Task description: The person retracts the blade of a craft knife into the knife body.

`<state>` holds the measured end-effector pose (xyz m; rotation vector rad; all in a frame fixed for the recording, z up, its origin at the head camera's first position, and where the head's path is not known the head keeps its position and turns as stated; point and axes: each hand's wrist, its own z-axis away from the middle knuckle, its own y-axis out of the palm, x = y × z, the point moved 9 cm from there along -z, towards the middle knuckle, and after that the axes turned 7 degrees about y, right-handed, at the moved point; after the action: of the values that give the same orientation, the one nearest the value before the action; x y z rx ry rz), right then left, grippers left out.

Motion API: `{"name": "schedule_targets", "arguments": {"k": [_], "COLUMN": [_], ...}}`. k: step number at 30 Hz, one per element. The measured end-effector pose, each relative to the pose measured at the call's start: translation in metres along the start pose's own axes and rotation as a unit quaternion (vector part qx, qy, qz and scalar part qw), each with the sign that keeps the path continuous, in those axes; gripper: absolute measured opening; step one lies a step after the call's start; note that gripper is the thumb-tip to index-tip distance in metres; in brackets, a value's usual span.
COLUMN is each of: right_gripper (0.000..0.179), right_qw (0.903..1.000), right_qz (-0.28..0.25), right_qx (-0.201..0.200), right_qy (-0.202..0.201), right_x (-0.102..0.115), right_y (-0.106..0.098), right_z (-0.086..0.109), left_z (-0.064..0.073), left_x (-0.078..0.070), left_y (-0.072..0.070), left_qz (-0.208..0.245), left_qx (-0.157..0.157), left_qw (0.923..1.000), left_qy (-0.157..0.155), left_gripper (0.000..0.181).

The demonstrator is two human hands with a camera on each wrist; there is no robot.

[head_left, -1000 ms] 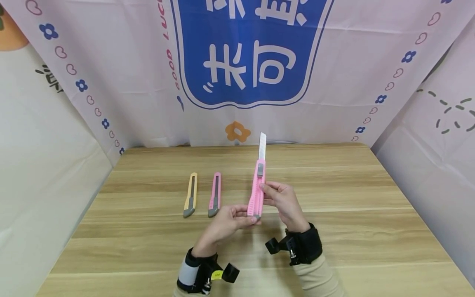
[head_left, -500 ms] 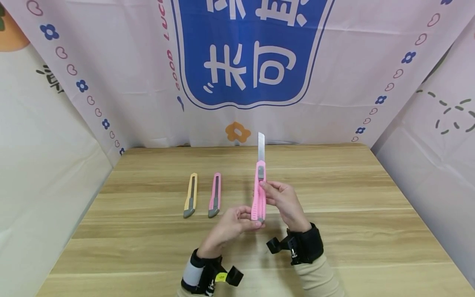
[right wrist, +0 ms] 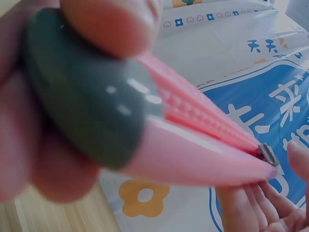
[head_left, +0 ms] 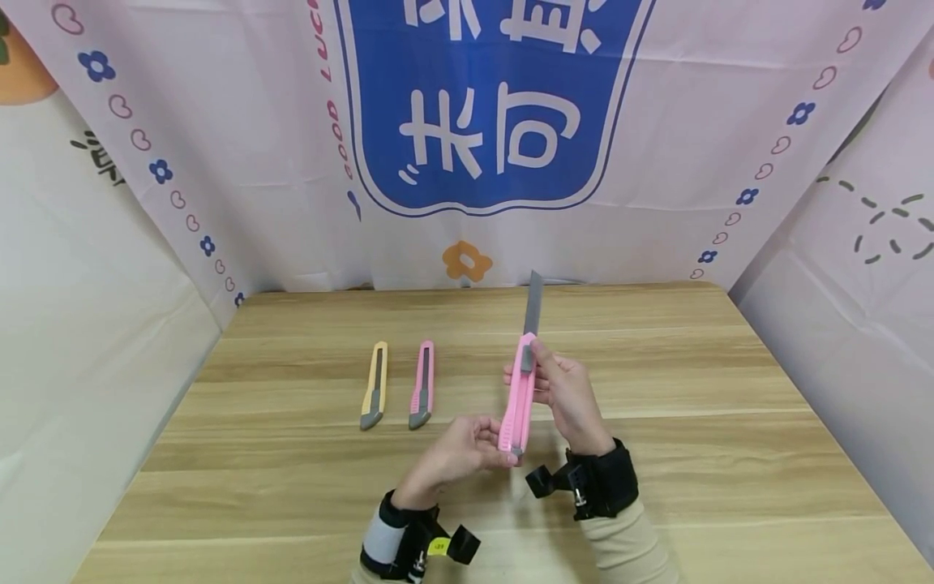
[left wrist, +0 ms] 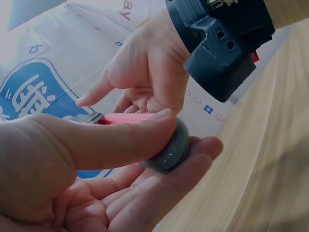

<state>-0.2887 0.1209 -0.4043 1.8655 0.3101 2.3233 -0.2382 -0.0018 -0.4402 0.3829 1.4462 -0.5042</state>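
Note:
A pink utility knife (head_left: pixel 515 405) with a long bare blade (head_left: pixel 534 304) is held tilted above the table, blade pointing away. My left hand (head_left: pixel 470 448) pinches its grey end cap (left wrist: pixel 169 152) between thumb and fingers. Around the upper body is my right hand (head_left: pixel 571 397), its fingers behind the handle and its thumb close to the grey slider (head_left: pixel 527 358). In the right wrist view a small gap shows between that thumb (right wrist: pixel 295 153) and the slider. To the left lie a second pink utility knife (head_left: pixel 422 385) and a yellow utility knife (head_left: pixel 374 385), no blades showing.
The wooden table (head_left: pixel 292 487) reaches back to a printed cloth (head_left: pixel 292 227) hanging behind it. More cloth hangs at the left and right sides. Each wrist wears a black strap with a small camera block (head_left: pixel 463 545).
The held knife has moved slightly right and toward me, tilting right. My right thumb has shifted up beside the slider. My left hand followed with the end cap. The two lying knives stayed put.

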Motion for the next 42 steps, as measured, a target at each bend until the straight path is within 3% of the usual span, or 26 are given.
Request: {"name": "schedule_targets", "arguments": {"k": [10,22,35,42], "right_gripper": [0.056,0.041,0.043,0.054], "right_qw": [0.9985,0.9968,0.9969,0.9991], "right_qz": [0.025,-0.005,-0.007,0.02], "right_qx": [-0.048,-0.037,-0.041,-0.034], "right_qy": [0.002,-0.07,-0.066,-0.016], "right_x": [-0.001,0.007,0.007,0.0], "right_y": [-0.004,0.005,0.007,0.007], "right_z": [0.003,0.007,0.005,0.004], "left_z": [0.001,0.0,0.001,0.003], "left_x": [-0.003,-0.002,-0.003,-0.004], "left_y": [0.006,0.01,0.008,0.007], "left_qz": [-0.033,-0.048,-0.051,-0.042], "left_qx": [0.033,0.049,0.049,0.045], "left_qw": [0.9988,0.9976,0.9974,0.998], "left_qy": [0.014,0.013,0.011,0.01], "left_gripper": [0.028,0.026,0.024,0.026]}}
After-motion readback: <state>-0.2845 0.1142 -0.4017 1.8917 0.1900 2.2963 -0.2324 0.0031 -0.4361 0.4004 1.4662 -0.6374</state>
